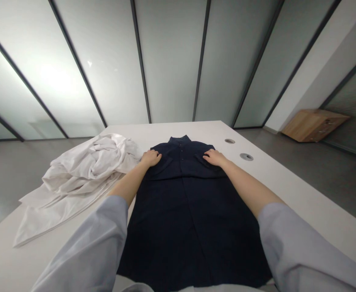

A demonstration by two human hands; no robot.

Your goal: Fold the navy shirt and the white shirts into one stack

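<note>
A dark navy buttoned garment [193, 227] with a collar lies front up on the table, its collar at the far end and its lower part close to me. My left hand [152, 158] rests on its upper left edge, thumb apart from the fingers. On the upper right side, my right hand [214, 157] lies with its fingers slightly spread over the cloth. Small creases show by the right fingertips, and a fold line crosses the garment below both hands. No sleeves of the garment can be made out.
A heap of crumpled white cloth [89, 162] lies on the left of the white table [287, 202], close to my left forearm. Two round cable openings [246, 157] are set in the tabletop at the right. Frosted panels [171, 61] stand behind; a wooden cabinet [311, 123] is at far right.
</note>
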